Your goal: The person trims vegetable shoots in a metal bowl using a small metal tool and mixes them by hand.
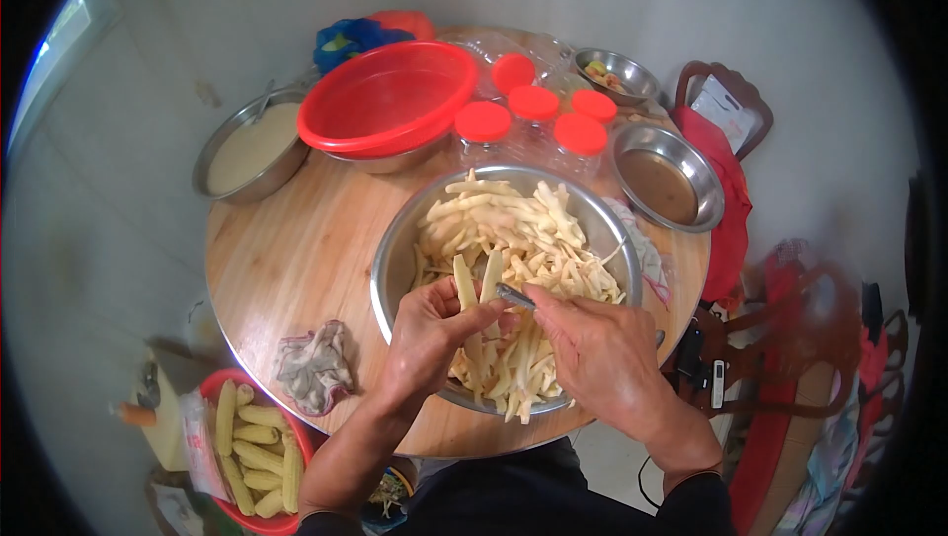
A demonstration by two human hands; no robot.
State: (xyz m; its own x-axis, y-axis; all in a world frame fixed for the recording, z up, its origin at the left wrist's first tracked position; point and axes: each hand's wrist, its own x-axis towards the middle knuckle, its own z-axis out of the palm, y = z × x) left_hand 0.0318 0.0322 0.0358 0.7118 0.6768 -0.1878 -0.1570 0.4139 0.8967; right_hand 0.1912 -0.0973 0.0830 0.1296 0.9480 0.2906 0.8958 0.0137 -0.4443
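Note:
Over a large steel bowl (380, 269), my left hand (434, 324) is closed around long pale-yellow vegetable pieces (464, 281). Two of their ends stick up side by side above my fingers. My right hand (602, 348) grips a small knife (515, 295), its grey metal part pointing at the pieces close to my left fingertips. The knife's handle is mostly hidden in my fist. Below both hands, the bowl holds a heap of similar pale strips and knobbly pieces (513, 215).
On the round wooden table (267, 279) lie a crumpled cloth (316, 368), a red basin (395, 92), several red-lidded clear jars (484, 121), a bowl of cream-coloured liquid (247, 156) and one of brown liquid (660, 186). A red tub (222, 383) of yellow cobs stands lower left.

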